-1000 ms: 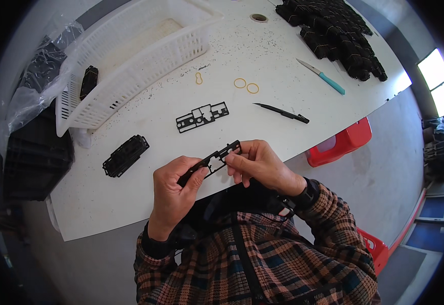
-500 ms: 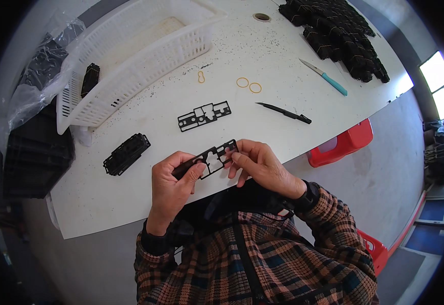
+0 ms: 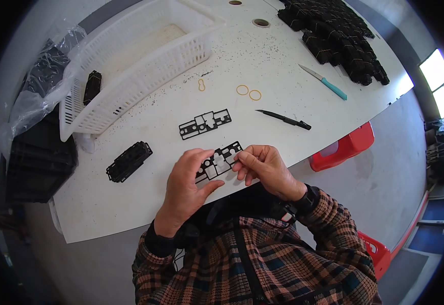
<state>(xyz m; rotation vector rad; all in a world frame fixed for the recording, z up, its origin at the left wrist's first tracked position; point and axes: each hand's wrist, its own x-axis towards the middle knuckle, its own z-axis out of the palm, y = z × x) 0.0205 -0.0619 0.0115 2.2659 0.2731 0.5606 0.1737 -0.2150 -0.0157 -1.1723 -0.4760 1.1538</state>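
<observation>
A thin black plastic frame (image 3: 219,161) with cut-out openings is held up near the front edge of the table. My right hand (image 3: 265,168) pinches its right end between thumb and fingers. Around the other end, my left hand (image 3: 185,185) is open, thumb and fingers spread apart and partly hiding that end. Just beyond lies a similar flat black frame (image 3: 205,124) on the table. To the left of my left hand rests a stack of black plastic frames (image 3: 129,161).
A white slatted basket (image 3: 145,72) holds a black bundle (image 3: 93,87). Rubber bands (image 3: 242,90), a black pen-like knife (image 3: 283,119), a teal-handled knife (image 3: 334,88) and a tape roll (image 3: 261,23) lie beyond. Banded black bundles (image 3: 334,46) fill the far right; a red stool (image 3: 346,147) stands beside the table.
My left hand has loosened from the black frame, its thumb and fingers now spread. The right hand still pinches the other end. The view has shifted slightly.
</observation>
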